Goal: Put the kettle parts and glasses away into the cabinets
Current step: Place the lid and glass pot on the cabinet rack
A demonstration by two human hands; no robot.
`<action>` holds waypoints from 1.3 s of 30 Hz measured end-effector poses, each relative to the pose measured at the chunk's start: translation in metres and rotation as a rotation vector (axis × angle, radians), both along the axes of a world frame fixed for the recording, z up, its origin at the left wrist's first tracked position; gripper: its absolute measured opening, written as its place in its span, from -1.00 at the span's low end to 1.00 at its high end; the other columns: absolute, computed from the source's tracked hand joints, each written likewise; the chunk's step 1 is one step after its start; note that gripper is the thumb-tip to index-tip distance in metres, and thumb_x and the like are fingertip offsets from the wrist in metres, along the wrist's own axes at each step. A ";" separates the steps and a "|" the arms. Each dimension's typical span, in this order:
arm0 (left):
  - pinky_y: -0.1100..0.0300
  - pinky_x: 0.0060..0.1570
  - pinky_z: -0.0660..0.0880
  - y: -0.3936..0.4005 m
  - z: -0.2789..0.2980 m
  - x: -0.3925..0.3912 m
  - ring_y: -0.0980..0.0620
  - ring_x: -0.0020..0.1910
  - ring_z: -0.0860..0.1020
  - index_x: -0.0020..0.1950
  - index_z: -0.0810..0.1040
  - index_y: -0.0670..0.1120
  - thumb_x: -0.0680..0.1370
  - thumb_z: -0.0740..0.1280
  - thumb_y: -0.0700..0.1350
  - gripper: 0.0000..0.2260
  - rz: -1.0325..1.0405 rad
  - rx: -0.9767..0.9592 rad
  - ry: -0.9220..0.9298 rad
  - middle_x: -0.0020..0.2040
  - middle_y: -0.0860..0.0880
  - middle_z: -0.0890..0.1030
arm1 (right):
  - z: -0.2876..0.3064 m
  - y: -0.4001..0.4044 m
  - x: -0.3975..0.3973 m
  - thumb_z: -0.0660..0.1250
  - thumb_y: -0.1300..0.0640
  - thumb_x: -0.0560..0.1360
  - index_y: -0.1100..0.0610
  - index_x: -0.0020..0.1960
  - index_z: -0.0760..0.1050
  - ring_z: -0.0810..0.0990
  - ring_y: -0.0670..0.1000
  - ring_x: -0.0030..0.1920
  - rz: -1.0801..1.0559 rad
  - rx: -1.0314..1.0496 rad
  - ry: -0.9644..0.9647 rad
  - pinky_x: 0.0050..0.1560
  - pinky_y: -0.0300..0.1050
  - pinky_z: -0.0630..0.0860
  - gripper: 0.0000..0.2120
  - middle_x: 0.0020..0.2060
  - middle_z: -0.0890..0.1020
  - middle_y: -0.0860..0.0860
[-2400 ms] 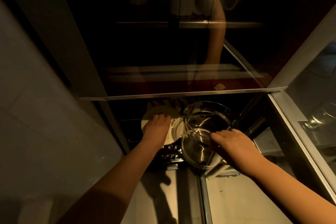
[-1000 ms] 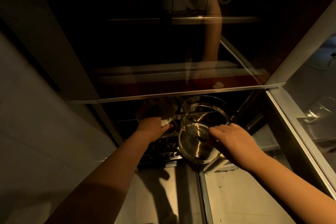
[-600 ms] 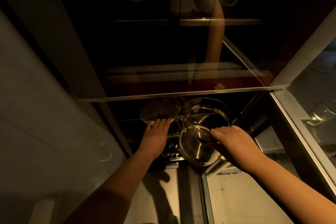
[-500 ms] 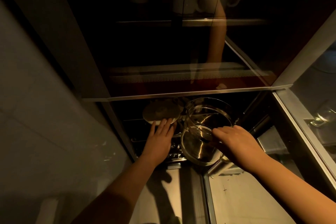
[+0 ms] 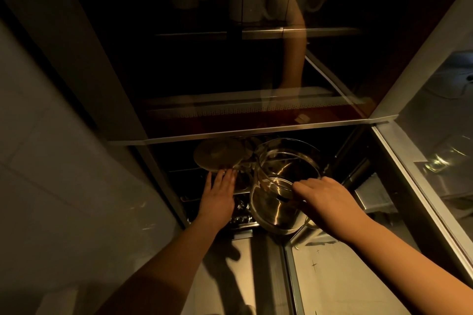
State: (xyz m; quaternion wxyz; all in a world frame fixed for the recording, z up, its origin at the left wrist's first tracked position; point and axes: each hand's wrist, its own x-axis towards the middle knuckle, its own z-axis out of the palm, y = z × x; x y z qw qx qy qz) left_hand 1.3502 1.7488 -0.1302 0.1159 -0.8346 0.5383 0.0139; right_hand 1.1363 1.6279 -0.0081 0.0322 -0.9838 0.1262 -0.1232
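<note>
Gripping the near rim of the glass kettle jug, the right hand has its fingers curled closed over the edge, thumb hidden beneath. The jug is clear, round-walled glass with a shiny metal base that catches the warm light; it tilts with its mouth toward the camera, inside the dim lower cabinet, at about 1 o'clock from the left hand. The left hand lies flat and open, fingers extended and close together, holding nothing; the fingertips reach just to the near edge of a pale round lid, a flat disc with a small raised centre, though actual contact cannot be told in the gloom. The lid sits at 12 o'clock from that hand and at 9 o'clock from the jug's mouth, just beside it. A dark glossy door panel above reflects an arm. Below the forearms runs a smooth, brushed-metal bench.
</note>
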 end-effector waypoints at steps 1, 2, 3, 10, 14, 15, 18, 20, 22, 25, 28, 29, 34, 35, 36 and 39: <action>-0.20 0.45 -0.20 -0.001 0.001 -0.001 -0.15 0.52 -0.22 0.54 -0.16 -0.16 0.61 0.10 0.00 -0.38 0.002 0.010 -0.009 0.56 -0.14 -0.18 | 0.000 0.001 -0.001 0.56 0.15 0.25 -0.04 -0.10 0.50 0.59 -0.09 -0.28 -0.002 0.004 0.000 -0.26 -0.21 0.42 -0.68 -0.30 0.60 -0.14; -0.19 0.45 -0.22 -0.001 0.002 -0.002 -0.15 0.52 -0.22 0.54 -0.16 -0.16 0.61 0.11 0.00 -0.37 0.004 0.015 -0.018 0.56 -0.14 -0.19 | 0.000 0.001 -0.002 0.56 0.16 0.24 -0.04 -0.11 0.50 0.59 -0.09 -0.29 -0.004 0.006 0.002 -0.26 -0.21 0.41 -0.67 -0.30 0.60 -0.14; -0.18 0.45 -0.24 -0.002 0.002 -0.002 -0.15 0.52 -0.22 0.54 -0.18 -0.15 0.61 0.11 0.00 -0.36 0.008 0.017 -0.021 0.56 -0.13 -0.19 | 0.000 0.002 -0.002 0.57 0.16 0.24 -0.04 -0.11 0.49 0.59 -0.10 -0.29 -0.005 0.005 0.007 -0.26 -0.22 0.40 -0.66 -0.31 0.59 -0.14; -0.16 0.45 -0.25 -0.007 0.004 -0.001 -0.12 0.52 -0.24 0.53 -0.26 -0.14 0.65 -0.02 0.05 -0.41 0.051 0.060 0.011 0.56 -0.13 -0.21 | -0.001 0.002 -0.006 0.60 0.16 0.20 -0.04 -0.09 0.49 0.60 -0.08 -0.28 -0.010 -0.002 0.037 -0.26 -0.19 0.45 -0.61 -0.30 0.60 -0.13; -0.13 0.47 -0.22 -0.010 0.008 0.003 -0.09 0.52 -0.25 0.54 -0.25 -0.11 0.65 -0.13 0.09 -0.45 0.080 0.077 0.063 0.56 -0.11 -0.21 | 0.000 0.005 -0.006 0.61 0.16 0.18 -0.03 -0.10 0.49 0.60 -0.09 -0.28 0.000 -0.003 0.030 -0.26 -0.20 0.45 -0.60 -0.31 0.60 -0.13; -0.13 0.47 -0.21 -0.011 0.009 0.004 -0.09 0.52 -0.24 0.54 -0.23 -0.11 0.65 -0.12 0.10 -0.45 0.090 0.077 0.076 0.56 -0.10 -0.20 | 0.000 0.006 -0.006 0.61 0.16 0.18 -0.03 -0.10 0.49 0.60 -0.09 -0.28 0.002 -0.008 0.030 -0.26 -0.20 0.46 -0.60 -0.30 0.60 -0.13; -0.13 0.48 -0.18 -0.014 0.010 0.009 -0.08 0.53 -0.19 0.55 -0.20 -0.09 0.65 -0.09 0.09 -0.45 0.120 0.089 0.117 0.57 -0.09 -0.15 | -0.001 0.006 -0.008 0.60 0.16 0.19 -0.03 -0.08 0.50 0.61 -0.08 -0.26 0.000 -0.015 0.040 -0.24 -0.19 0.46 -0.60 -0.28 0.61 -0.13; -0.13 0.48 -0.14 -0.016 0.011 0.014 -0.09 0.54 -0.13 0.55 -0.18 -0.09 0.65 -0.09 0.09 -0.46 0.122 0.114 0.137 0.57 -0.09 -0.10 | -0.001 0.006 -0.008 0.61 0.17 0.17 -0.03 -0.08 0.50 0.61 -0.07 -0.27 -0.002 -0.017 0.041 -0.25 -0.20 0.45 -0.58 -0.29 0.62 -0.12; -0.11 0.48 -0.10 -0.017 0.011 0.019 -0.08 0.53 -0.05 0.56 -0.12 -0.08 0.65 -0.08 0.10 -0.47 0.119 0.120 0.168 0.57 -0.08 -0.02 | -0.001 0.006 -0.008 0.61 0.18 0.16 -0.02 -0.08 0.51 0.61 -0.07 -0.28 -0.009 -0.017 0.048 -0.26 -0.18 0.46 -0.58 -0.30 0.61 -0.12; -0.10 0.47 -0.07 -0.019 0.013 0.025 -0.07 0.52 0.02 0.55 -0.02 -0.06 0.65 -0.07 0.11 -0.49 0.163 0.095 0.227 0.55 -0.08 0.06 | 0.000 0.006 -0.008 0.60 0.18 0.18 -0.02 -0.10 0.50 0.61 -0.07 -0.28 -0.015 -0.010 0.062 -0.25 -0.17 0.48 -0.61 -0.29 0.61 -0.11; -0.09 0.47 -0.07 -0.017 0.018 0.028 -0.09 0.52 0.04 0.54 0.01 -0.06 0.65 -0.08 0.12 -0.50 0.213 0.113 0.258 0.55 -0.10 0.07 | 0.003 0.005 -0.007 0.51 0.16 0.30 0.00 -0.04 0.51 0.61 -0.03 -0.20 -0.016 0.014 0.092 -0.16 -0.11 0.50 -0.71 -0.23 0.62 -0.08; -0.09 0.47 -0.07 -0.016 0.020 0.027 -0.09 0.52 0.04 0.54 0.02 -0.06 0.65 -0.07 0.11 -0.51 0.220 0.102 0.266 0.55 -0.10 0.08 | 0.004 0.005 -0.007 0.48 0.16 0.34 0.01 -0.03 0.51 0.61 -0.02 -0.18 -0.015 0.024 0.100 -0.13 -0.10 0.49 -0.75 -0.21 0.63 -0.07; -0.02 0.50 -0.06 -0.012 0.031 0.007 -0.05 0.52 0.03 0.55 -0.01 -0.10 0.66 -0.04 0.05 -0.51 0.185 -0.202 0.302 0.55 -0.11 0.08 | 0.005 0.005 -0.005 0.55 0.18 0.26 0.00 -0.08 0.51 0.61 -0.02 -0.24 0.002 0.004 0.084 -0.21 -0.12 0.47 -0.68 -0.26 0.62 -0.09; 0.01 0.50 -0.08 -0.010 0.037 0.000 -0.04 0.53 0.02 0.55 -0.03 -0.11 0.66 -0.03 0.03 -0.51 0.170 -0.290 0.325 0.55 -0.10 0.07 | 0.005 0.005 -0.005 0.55 0.18 0.25 0.00 -0.08 0.50 0.61 -0.03 -0.25 0.008 0.004 0.079 -0.22 -0.13 0.46 -0.67 -0.27 0.62 -0.09; 0.04 0.51 -0.10 -0.008 0.043 -0.009 -0.01 0.53 -0.01 0.55 -0.05 -0.10 0.66 -0.02 0.00 -0.51 0.158 -0.379 0.367 0.56 -0.09 0.04 | 0.006 0.004 -0.005 0.55 0.18 0.25 0.00 -0.08 0.50 0.61 -0.03 -0.25 0.011 0.006 0.076 -0.23 -0.13 0.46 -0.68 -0.27 0.61 -0.09; 0.12 0.50 -0.07 0.004 0.062 -0.038 0.13 0.52 -0.09 0.55 -0.10 -0.01 0.65 0.04 -0.09 -0.50 0.140 -0.634 0.566 0.56 0.03 -0.03 | 0.007 0.005 -0.006 0.53 0.17 0.28 0.02 -0.11 0.50 0.60 -0.02 -0.29 0.027 0.000 0.048 -0.26 -0.12 0.46 -0.73 -0.30 0.60 -0.08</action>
